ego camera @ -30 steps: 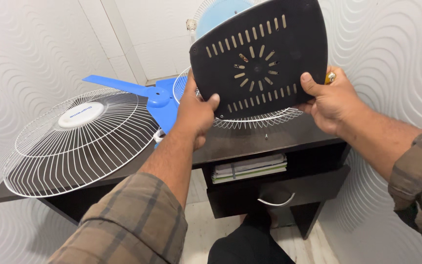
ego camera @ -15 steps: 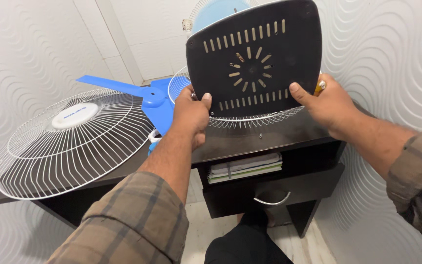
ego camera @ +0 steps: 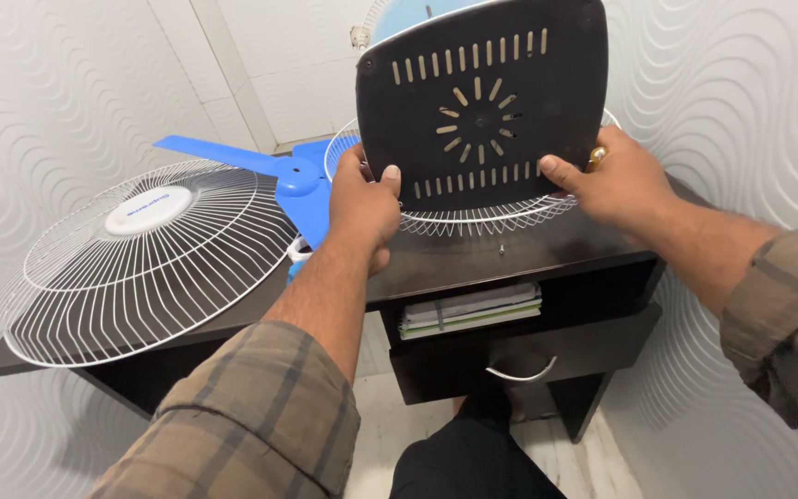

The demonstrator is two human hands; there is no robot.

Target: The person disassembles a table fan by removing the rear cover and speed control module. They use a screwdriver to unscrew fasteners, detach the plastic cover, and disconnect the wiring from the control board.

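— Gripped at both lower corners: left hand (ego camera: 362, 205) and right hand (ego camera: 613, 185) each closed on the black vented base plate (ego camera: 482, 102), thumbs on its face, held upright above the dark desk (ego camera: 547, 254).

— Beyond the grip?

— White wire guard (ego camera: 482, 220) just beneath the plate; another grille (ego camera: 140, 263) well left, blue blade (ego camera: 274, 176) between. Small yellowish piece (ego camera: 596, 157) tucked by the right fingers — cannot tell what.

— Handling?

— Probably stiff, light plastic — smooth, so best held by the edges, not the slots.
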